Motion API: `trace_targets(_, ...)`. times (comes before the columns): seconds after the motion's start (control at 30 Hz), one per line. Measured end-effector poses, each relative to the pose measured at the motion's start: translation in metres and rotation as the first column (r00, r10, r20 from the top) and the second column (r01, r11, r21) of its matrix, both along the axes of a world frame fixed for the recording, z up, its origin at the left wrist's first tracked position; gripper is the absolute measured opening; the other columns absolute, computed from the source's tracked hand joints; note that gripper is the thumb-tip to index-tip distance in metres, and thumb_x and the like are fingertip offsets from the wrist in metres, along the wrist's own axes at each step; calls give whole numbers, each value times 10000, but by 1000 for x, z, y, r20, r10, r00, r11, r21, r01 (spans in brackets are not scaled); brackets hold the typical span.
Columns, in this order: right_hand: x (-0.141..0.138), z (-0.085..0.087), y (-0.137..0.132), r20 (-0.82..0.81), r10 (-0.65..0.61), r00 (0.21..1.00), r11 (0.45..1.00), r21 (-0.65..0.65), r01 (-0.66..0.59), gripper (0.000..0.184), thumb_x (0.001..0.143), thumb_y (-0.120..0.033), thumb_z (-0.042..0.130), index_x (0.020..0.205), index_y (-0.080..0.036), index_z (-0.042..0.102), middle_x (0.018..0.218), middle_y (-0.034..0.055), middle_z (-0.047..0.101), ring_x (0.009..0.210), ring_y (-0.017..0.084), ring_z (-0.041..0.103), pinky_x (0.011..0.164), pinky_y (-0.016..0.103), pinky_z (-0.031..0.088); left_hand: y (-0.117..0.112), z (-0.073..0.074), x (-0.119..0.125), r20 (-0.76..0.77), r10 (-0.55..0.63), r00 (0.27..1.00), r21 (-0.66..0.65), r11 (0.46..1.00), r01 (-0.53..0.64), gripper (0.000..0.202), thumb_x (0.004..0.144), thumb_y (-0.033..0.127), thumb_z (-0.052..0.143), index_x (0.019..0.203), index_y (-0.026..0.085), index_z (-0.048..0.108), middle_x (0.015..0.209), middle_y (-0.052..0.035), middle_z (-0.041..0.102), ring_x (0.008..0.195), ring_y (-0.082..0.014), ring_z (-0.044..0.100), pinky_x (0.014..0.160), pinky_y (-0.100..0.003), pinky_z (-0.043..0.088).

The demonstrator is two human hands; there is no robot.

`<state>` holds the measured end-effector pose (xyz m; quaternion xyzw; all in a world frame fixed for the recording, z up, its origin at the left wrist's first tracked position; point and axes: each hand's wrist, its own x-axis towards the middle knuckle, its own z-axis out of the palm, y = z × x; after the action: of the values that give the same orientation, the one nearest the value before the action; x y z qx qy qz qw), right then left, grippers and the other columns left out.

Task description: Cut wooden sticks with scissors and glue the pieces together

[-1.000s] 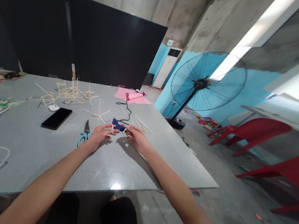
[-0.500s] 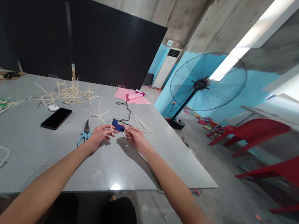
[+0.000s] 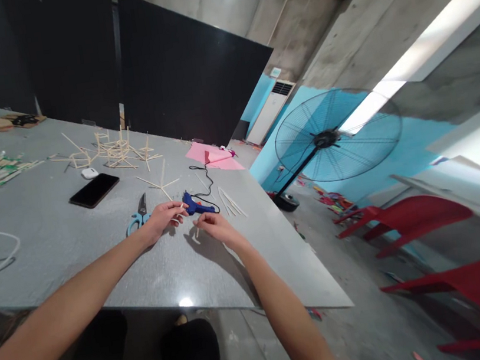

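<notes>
My left hand (image 3: 167, 219) is closed in a pinch around a short pale stick (image 3: 182, 206), its fingertips close to the front end of a blue glue gun (image 3: 199, 203). The glue gun lies on the grey table with its handle to the right. Just below that handle, my right hand (image 3: 216, 228) pinches another short thin stick (image 3: 197, 232) that points down towards the tabletop. Blue-handled scissors (image 3: 137, 218) lie beside my left wrist. Beyond the hands is a small joined frame of sticks (image 3: 161, 185).
Several loose sticks (image 3: 230, 202) lie right of the glue gun, whose black cord (image 3: 209, 178) runs back to pink paper (image 3: 214, 157). Left are a phone (image 3: 94, 190), a white case (image 3: 89, 173) and stick structures (image 3: 117, 149). A fan (image 3: 326, 138) stands beyond the table edge.
My right hand has moved down and left, away from the glue gun's handle, which now shows fully. My left hand has stayed nearly in place. The view has shifted slightly.
</notes>
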<state>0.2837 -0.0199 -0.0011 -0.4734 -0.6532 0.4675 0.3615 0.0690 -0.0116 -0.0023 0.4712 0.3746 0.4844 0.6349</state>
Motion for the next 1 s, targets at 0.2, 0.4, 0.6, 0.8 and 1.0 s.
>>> trace_targets(0.2, -3, 0, -7, 80, 207, 975, 978, -12, -206, 291, 763, -473, 818, 715, -206, 712, 640, -9, 600, 580, 120, 434, 550, 272, 301, 0, 0, 0, 6, 10, 1000, -2, 1000, -10, 165, 800, 232, 738, 949, 175, 777, 879, -77, 737, 687, -146, 607, 654, -281, 457)
trace_targets(0.4, 0, -7, -1, 97, 153, 983, 987, 26, -156, 286, 785, -482, 787, 741, -205, 728, 632, -11, 594, 564, 114, 414, 535, 265, 280, 0, 0, 0, 9, 2, 1000, -6, 1000, -2, 176, 781, 241, 747, 941, 176, 779, 871, -77, 731, 676, -144, 595, 655, -288, 450)
trace_targets(0.6, -2, -8, 1, 95, 128, 987, 991, 18, -130, 329, 787, -517, 784, 750, -198, 712, 573, -30, 536, 530, 107, 391, 523, 266, 276, 0, 2, 1, 5, 10, 1000, -12, 1000, -10, 196, 768, 235, 734, 948, 168, 776, 862, -79, 741, 682, -143, 600, 655, -281, 444)
trace_targets(0.8, 4, 15, -17, 84, 404, 911, 914, -88, -397, 332, 767, -529, 833, 816, -204, 788, 554, -36, 543, 519, 107, 414, 529, 263, 305, -1, 2, 1, -12, 12, 1000, -7, 1000, -13, 192, 739, 221, 751, 922, 165, 774, 929, -117, 779, 754, -175, 631, 663, -290, 458)
trace_targets(1.0, 7, 26, -24, -19, 732, 681, 651, -277, -707, 523, 803, -582, 806, 1168, -207, 796, 697, 12, 714, 537, 116, 488, 529, 258, 359, 0, 2, -1, -37, -2, 999, 3, 1000, 2, 215, 753, 255, 762, 950, 173, 777, 943, -123, 786, 775, -191, 647, 673, -297, 472)
